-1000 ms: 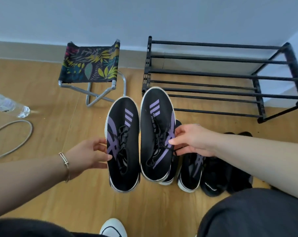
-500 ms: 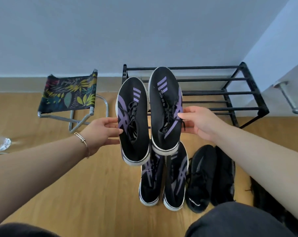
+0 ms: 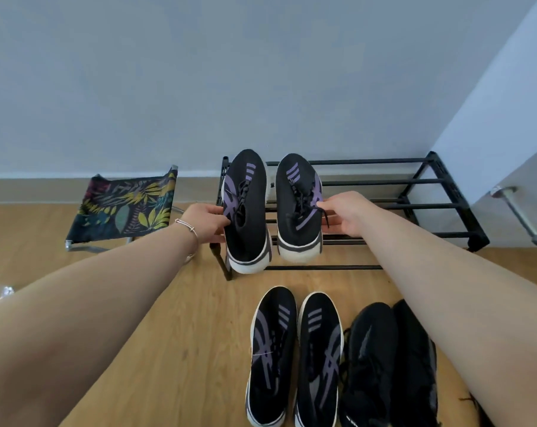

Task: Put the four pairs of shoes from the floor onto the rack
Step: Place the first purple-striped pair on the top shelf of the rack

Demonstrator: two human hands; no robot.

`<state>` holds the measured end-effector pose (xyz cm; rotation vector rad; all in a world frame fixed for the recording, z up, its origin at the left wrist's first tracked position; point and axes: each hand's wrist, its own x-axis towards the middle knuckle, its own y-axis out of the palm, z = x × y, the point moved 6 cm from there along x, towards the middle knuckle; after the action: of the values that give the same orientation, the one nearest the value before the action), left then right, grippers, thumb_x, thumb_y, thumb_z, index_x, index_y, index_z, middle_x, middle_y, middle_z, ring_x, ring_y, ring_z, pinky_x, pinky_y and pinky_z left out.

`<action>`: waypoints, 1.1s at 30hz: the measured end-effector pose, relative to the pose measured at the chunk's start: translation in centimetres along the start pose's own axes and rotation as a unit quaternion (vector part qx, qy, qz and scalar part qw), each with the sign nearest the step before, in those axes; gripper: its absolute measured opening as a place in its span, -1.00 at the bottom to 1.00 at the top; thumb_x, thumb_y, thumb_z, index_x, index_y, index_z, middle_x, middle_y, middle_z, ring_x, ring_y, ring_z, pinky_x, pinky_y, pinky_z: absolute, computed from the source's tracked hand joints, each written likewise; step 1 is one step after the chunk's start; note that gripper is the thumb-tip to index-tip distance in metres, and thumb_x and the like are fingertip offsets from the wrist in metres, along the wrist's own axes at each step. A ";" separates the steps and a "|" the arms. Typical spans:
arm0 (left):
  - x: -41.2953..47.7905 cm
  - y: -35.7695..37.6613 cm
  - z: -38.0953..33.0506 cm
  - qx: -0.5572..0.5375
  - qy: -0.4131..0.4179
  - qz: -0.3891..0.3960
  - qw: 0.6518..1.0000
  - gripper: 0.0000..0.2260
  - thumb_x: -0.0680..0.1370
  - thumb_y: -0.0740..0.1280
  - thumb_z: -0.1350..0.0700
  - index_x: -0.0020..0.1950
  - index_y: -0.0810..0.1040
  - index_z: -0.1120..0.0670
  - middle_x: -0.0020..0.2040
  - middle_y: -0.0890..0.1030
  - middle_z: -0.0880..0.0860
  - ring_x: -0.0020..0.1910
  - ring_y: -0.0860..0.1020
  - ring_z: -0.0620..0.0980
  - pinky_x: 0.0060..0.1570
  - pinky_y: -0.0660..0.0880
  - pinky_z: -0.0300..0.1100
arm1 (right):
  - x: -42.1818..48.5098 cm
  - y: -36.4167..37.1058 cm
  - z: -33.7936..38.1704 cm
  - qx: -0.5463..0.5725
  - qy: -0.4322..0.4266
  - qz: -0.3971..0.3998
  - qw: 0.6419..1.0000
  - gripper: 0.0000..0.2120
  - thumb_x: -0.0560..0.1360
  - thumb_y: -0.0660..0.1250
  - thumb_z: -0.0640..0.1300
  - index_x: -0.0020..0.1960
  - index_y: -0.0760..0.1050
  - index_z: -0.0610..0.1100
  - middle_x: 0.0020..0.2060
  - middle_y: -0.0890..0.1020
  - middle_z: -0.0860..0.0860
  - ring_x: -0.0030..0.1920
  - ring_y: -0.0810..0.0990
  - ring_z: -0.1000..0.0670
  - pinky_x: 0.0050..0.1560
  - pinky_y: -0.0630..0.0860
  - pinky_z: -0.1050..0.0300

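My left hand (image 3: 205,221) grips a black sneaker with purple stripes (image 3: 245,211) by its left side. My right hand (image 3: 342,215) grips the matching sneaker (image 3: 296,208) by its right side. Both shoes sit toes toward the wall over the left end of the black metal rack (image 3: 415,183); whether they rest on its bars I cannot tell. On the floor in front lie a second black-and-purple pair (image 3: 295,355) and an all-black pair (image 3: 390,362), partly hidden by my right forearm.
A folding stool with a leaf-print seat (image 3: 125,208) stands left of the rack. A metal doorstop (image 3: 519,217) juts from the wall at right. Bare wooden floor (image 3: 156,349) stretches between my arms.
Both hands have carried the pair forward and away from me, from above the floor shoes to over the rack's left end. The two shoes are now spread slightly apart.
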<state>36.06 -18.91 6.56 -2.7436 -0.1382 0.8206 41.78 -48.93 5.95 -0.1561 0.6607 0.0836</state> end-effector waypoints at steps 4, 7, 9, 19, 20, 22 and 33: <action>0.9 0.3 -0.2 -0.043 -0.015 -0.016 0.999 -0.84 0.55 0.33 0.37 -0.11 0.65 0.16 -0.02 0.71 0.22 -0.05 0.71 0.19 -0.18 0.69 -0.02 | 1.6 0.7 -0.2 0.018 0.000 -0.016 1.000 -0.94 0.58 0.37 -0.27 0.01 0.62 -0.24 0.05 0.69 -0.20 0.01 0.68 -0.20 -0.08 0.67 -0.09; 1.7 0.4 -0.7 -0.051 -0.011 -0.023 0.998 -0.84 0.56 0.32 0.37 -0.09 0.66 0.18 -0.02 0.71 0.24 -0.11 0.71 0.15 -0.24 0.68 -0.07 | 2.2 0.9 -0.2 0.043 -0.004 -0.024 0.999 -0.95 0.58 0.37 -0.27 -0.03 0.62 -0.23 -0.02 0.71 -0.17 -0.07 0.69 -0.14 -0.26 0.62 0.03; 2.2 0.3 -1.1 -0.051 -0.005 -0.028 0.998 -0.84 0.56 0.32 0.36 -0.09 0.66 0.17 -0.03 0.70 0.22 -0.12 0.71 0.15 -0.26 0.67 -0.10 | 2.4 0.9 0.1 0.046 -0.011 -0.028 0.999 -0.94 0.58 0.38 -0.27 0.00 0.62 -0.25 -0.05 0.70 -0.15 -0.08 0.68 -0.12 -0.30 0.60 0.05; 4.0 0.7 -2.3 -0.064 0.029 -0.068 0.995 -0.76 0.54 0.42 0.23 0.20 0.65 0.19 -0.03 0.73 0.15 -0.06 0.72 0.11 -0.10 0.68 -0.05 | 3.2 -0.4 1.3 -0.015 -0.051 -0.115 0.992 -0.71 0.56 0.43 -0.09 0.22 0.64 -0.20 0.06 0.65 -0.08 0.07 0.59 -0.13 0.17 0.56 -0.05; 4.0 0.8 -2.3 -0.072 0.031 -0.072 0.994 -0.75 0.54 0.42 0.23 0.21 0.65 0.19 -0.04 0.73 0.15 -0.07 0.72 0.10 -0.16 0.68 -0.09 | 3.1 -0.3 1.3 -0.007 -0.055 -0.116 0.992 -0.74 0.56 0.44 -0.10 0.19 0.65 -0.20 0.08 0.68 -0.10 0.07 0.64 -0.15 0.20 0.59 -0.08; 3.9 1.0 -2.1 -0.075 0.033 -0.077 0.994 -0.74 0.53 0.43 0.22 0.23 0.65 0.19 -0.04 0.73 0.13 -0.07 0.71 0.07 -0.27 0.66 -0.19 | 2.9 -0.2 1.3 -0.005 -0.063 -0.118 0.991 -0.76 0.55 0.45 -0.12 0.18 0.66 -0.19 0.10 0.71 -0.14 0.06 0.68 -0.18 0.20 0.63 -0.15; 1.0 2.1 -2.6 0.264 0.168 -0.105 0.944 -0.57 0.58 0.32 0.05 0.46 0.46 0.01 0.18 0.64 -0.01 0.18 0.60 0.05 0.14 0.52 -0.13 | -1.8 1.3 2.9 -0.304 -0.254 -0.147 0.906 -0.73 0.63 0.30 -0.05 0.26 0.58 -0.14 0.16 0.68 -0.08 0.19 0.62 -0.13 0.08 0.50 0.09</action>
<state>38.33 -21.37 7.53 -2.2621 -0.1175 0.2674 41.94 -47.21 9.13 -0.8081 0.0623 0.0336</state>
